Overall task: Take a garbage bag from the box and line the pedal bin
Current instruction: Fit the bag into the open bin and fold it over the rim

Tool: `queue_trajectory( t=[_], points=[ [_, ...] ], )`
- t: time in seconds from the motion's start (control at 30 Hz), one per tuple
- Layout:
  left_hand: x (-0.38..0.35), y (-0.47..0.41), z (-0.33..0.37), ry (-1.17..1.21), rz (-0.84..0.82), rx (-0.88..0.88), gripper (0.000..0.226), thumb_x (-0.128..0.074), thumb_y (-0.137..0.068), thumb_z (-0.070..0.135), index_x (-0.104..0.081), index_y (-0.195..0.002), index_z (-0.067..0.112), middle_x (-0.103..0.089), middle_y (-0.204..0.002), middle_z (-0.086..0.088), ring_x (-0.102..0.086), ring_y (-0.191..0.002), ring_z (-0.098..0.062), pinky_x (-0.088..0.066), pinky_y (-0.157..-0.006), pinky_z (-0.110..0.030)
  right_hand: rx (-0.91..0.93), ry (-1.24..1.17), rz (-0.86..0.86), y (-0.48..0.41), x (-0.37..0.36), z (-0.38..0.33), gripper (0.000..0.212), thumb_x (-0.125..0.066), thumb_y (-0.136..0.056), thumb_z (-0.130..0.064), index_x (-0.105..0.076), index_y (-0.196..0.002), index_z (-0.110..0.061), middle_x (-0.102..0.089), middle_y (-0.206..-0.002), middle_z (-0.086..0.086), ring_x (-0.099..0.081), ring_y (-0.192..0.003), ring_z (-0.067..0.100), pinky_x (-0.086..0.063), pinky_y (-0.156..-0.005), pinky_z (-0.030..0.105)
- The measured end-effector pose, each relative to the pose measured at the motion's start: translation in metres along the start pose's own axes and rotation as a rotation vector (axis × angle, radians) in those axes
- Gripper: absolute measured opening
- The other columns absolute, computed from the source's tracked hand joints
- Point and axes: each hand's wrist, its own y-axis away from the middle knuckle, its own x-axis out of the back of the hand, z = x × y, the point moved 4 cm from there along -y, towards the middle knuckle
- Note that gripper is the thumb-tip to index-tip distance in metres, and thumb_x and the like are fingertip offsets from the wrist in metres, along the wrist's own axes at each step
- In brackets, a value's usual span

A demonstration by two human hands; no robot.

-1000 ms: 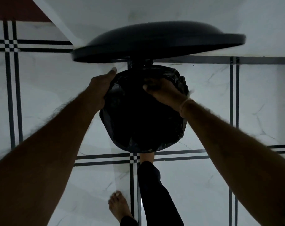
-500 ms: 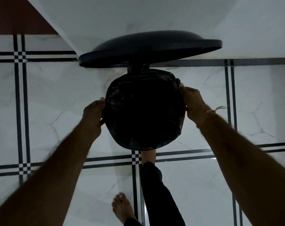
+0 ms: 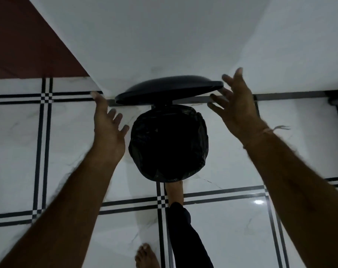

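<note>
A round pedal bin stands on the floor by the wall, its black lid raised. A black garbage bag lines it, the crinkled plastic folded over the whole rim. My left hand hovers to the left of the bin, fingers spread, touching nothing. My right hand is lifted at the right, level with the lid's edge, fingers apart and empty. A bare foot presses at the bin's front base where the pedal sits; the pedal itself is hidden.
White marble floor tiles with black double lines surround the bin. A white wall rises directly behind it, with a dark red surface at the far left. My other foot stands near the bottom edge.
Both hands have let go of the bag's rim and lifted up and outward with fingers spread. The view has pulled back from the bin.
</note>
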Motion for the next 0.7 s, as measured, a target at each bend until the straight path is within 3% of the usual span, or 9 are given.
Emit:
queue_trajectory(
  t=[0.07, 0.13, 0.27, 0.33, 0.4, 0.5, 0.6, 0.7],
  points=[
    [-0.015, 0.022, 0.018, -0.081, -0.109, -0.016, 0.063, -0.046, -0.095, 0.068, -0.051, -0.145, 0.030, -0.049, -0.151, 0.004, -0.043, -0.139, -0.015, -0.034, -0.113, -0.043, 0.023, 0.191, -0.035, 0.016, -0.016, -0.017, 0.045, -0.058, -0.095, -0.059, -0.066, -0.120, -0.023, -0.061, -0.118, -0.001, -0.059, -0.119, 0.019, -0.046, -0.114, 0.043],
    [-0.019, 0.038, 0.023, -0.248, -0.120, -0.042, 0.056, -0.061, -0.091, 0.060, -0.055, -0.139, 0.030, -0.054, -0.142, 0.009, -0.046, -0.136, -0.014, -0.038, -0.108, -0.039, 0.072, 0.439, -0.006, 0.030, -0.023, -0.020, 0.039, -0.070, -0.088, -0.054, -0.072, -0.109, -0.021, -0.067, -0.112, 0.000, -0.062, -0.111, 0.017, -0.049, -0.111, 0.042],
    [0.001, 0.066, -0.009, -0.567, -0.153, -0.178, 0.064, -0.076, -0.086, 0.045, -0.054, -0.141, 0.022, -0.064, -0.125, 0.009, -0.062, -0.114, -0.012, -0.052, -0.089, -0.026, 0.121, 0.788, 0.003, 0.066, -0.017, 0.013, 0.056, -0.071, -0.086, -0.056, -0.066, -0.132, -0.024, -0.064, -0.118, -0.001, -0.059, -0.112, 0.019, -0.045, -0.101, 0.029],
    [0.016, 0.074, -0.043, -0.649, -0.184, -0.238, 0.071, -0.079, -0.083, 0.048, -0.049, -0.145, 0.032, -0.063, -0.133, 0.015, -0.059, -0.119, -0.008, -0.050, -0.099, -0.025, 0.163, 0.815, 0.003, 0.074, -0.005, 0.046, 0.061, -0.069, -0.088, -0.057, -0.057, -0.141, -0.030, -0.060, -0.129, 0.002, -0.057, -0.122, 0.023, -0.043, -0.108, 0.033],
    [0.030, 0.076, -0.077, -0.728, -0.161, -0.290, 0.080, -0.079, -0.082, 0.051, -0.040, -0.150, 0.038, -0.054, -0.140, 0.022, -0.050, -0.127, -0.003, -0.042, -0.105, -0.025, 0.186, 0.842, 0.019, 0.073, 0.007, 0.083, 0.069, -0.066, -0.090, -0.057, -0.047, -0.151, -0.032, -0.048, -0.152, 0.006, -0.044, -0.143, 0.025, -0.034, -0.117, 0.036],
    [0.047, 0.070, -0.128, -0.841, -0.051, -0.324, 0.099, -0.078, -0.082, 0.053, -0.023, -0.161, 0.029, -0.042, -0.157, 0.014, -0.042, -0.140, -0.010, -0.036, -0.111, -0.026, 0.231, 0.890, 0.032, 0.069, 0.026, 0.138, 0.075, -0.066, -0.093, -0.054, -0.036, -0.158, -0.033, -0.027, -0.169, 0.004, -0.020, -0.158, 0.021, -0.024, -0.118, 0.029],
    [0.056, 0.054, -0.163, -0.896, 0.013, -0.314, 0.105, -0.077, -0.082, 0.053, -0.016, -0.163, 0.027, -0.029, -0.168, 0.001, -0.033, -0.151, -0.024, -0.033, -0.121, -0.041, 0.284, 0.977, 0.010, 0.063, 0.035, 0.174, 0.081, -0.065, -0.093, -0.053, -0.026, -0.161, -0.034, -0.019, -0.172, 0.004, -0.026, -0.156, 0.026, -0.034, -0.118, 0.035],
    [0.058, 0.037, -0.183, -0.989, 0.028, -0.288, 0.105, -0.077, -0.085, 0.047, -0.011, -0.164, 0.025, -0.027, -0.169, -0.002, -0.033, -0.152, -0.027, -0.031, -0.120, -0.042, 0.291, 1.056, -0.021, 0.055, 0.039, 0.193, 0.085, -0.064, -0.093, -0.053, -0.016, -0.163, -0.037, -0.008, -0.174, 0.004, -0.035, -0.152, 0.029, -0.043, -0.113, 0.039]
  ],
)
